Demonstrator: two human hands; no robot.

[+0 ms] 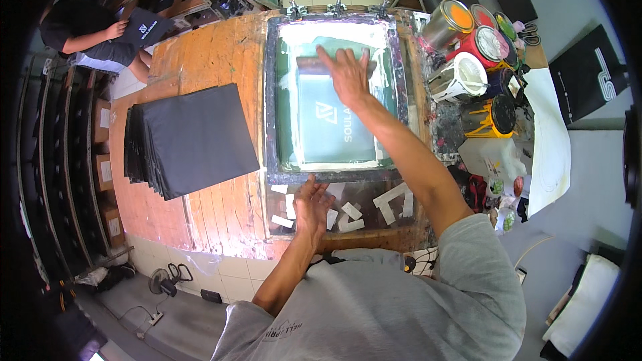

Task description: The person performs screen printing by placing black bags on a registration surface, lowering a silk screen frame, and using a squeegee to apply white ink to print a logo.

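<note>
A silk-screen printing frame (270,93) lies on the wooden table in front of me, with a green mesh carrying a pale logo and lettering. White ink (301,30) is spread along its far end and edges. My right hand (349,75) reaches over the far part of the mesh, its fingers spread over a squeegee (314,65) that lies crosswise and gripping it. At the near edge of the frame is my left hand (311,206), its fingers apart and one fingertip touching the edge. White tape strips (350,211) lie around it on the board below.
A stack of black sheets (194,140) sits left on the table (221,53). Ink cans and tubs (461,77) crowd the right side. Clamps (336,7) hold the frame's far edge. Far left, another person (87,33) sits holding a black printed piece (144,27).
</note>
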